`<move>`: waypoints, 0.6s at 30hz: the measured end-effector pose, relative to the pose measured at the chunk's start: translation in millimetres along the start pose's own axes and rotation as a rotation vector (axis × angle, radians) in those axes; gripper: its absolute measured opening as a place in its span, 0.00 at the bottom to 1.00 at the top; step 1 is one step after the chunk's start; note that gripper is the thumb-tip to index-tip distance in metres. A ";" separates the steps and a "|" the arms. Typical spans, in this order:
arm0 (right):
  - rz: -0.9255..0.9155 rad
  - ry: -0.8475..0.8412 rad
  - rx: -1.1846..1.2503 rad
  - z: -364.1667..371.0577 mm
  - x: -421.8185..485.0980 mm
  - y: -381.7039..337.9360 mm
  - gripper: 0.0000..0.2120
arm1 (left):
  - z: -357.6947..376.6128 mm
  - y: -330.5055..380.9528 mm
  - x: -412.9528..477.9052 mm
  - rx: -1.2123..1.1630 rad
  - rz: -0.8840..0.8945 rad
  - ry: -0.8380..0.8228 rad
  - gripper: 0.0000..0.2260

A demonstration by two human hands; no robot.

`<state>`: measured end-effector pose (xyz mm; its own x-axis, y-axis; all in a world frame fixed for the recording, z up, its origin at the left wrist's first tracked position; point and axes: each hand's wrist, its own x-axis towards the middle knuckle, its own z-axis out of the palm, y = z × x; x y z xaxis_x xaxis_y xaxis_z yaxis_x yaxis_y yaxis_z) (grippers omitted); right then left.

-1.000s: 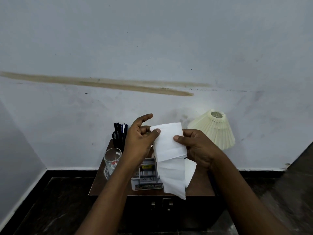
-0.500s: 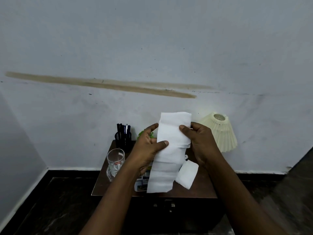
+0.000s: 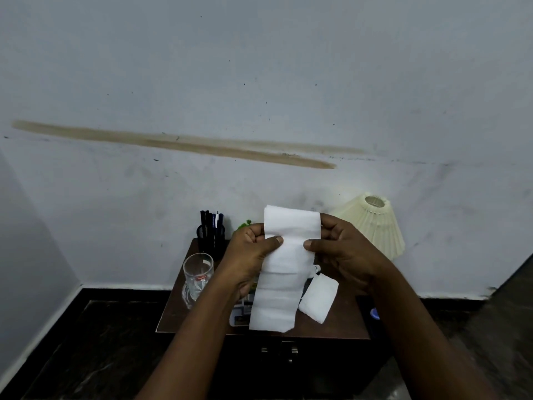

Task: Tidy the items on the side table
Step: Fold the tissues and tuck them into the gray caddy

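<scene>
Wooden tabletop [image 3: 340, 327], cluttered: long white tissue strip [image 3: 284, 269] is pinched by left hand [image 3: 248, 255] and right hand [image 3: 343, 252]; edges should be aligned before folding.

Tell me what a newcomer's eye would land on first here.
First, the long white tissue strip held up at centre, pinched between the left hand and the right hand above the side table. Next, the long brown streak across the wall, then the cream pleated lampshade tilted at the table's right rear.
</scene>
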<state>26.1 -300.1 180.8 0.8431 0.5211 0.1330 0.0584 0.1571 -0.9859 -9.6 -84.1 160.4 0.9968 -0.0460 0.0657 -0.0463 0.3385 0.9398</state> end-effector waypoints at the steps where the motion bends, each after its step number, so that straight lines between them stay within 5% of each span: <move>1: -0.011 0.022 -0.042 -0.6 -0.5 1.0 0.22 | 0.0 -0.3 0.3 -0.010 0.007 0.013 0.10; 10: -0.217 0.176 -0.234 9.1 -4.6 -6.9 0.10 | 5.7 9.6 -6.6 0.095 0.234 0.044 0.15; 14: -0.331 0.206 -0.445 15.4 -4.2 -12.3 0.19 | 8.7 12.3 -7.6 0.104 0.323 0.044 0.20; 18: -0.394 0.292 -0.612 22.7 -6.7 -14.5 0.22 | 5.6 11.9 -7.8 0.027 0.278 0.016 0.14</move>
<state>7.5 -286.8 196.5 0.8002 0.2680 0.5365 0.5956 -0.2497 -0.7635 -18.3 -85.0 173.0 0.9465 0.0602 0.3171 -0.3197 0.3105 0.8952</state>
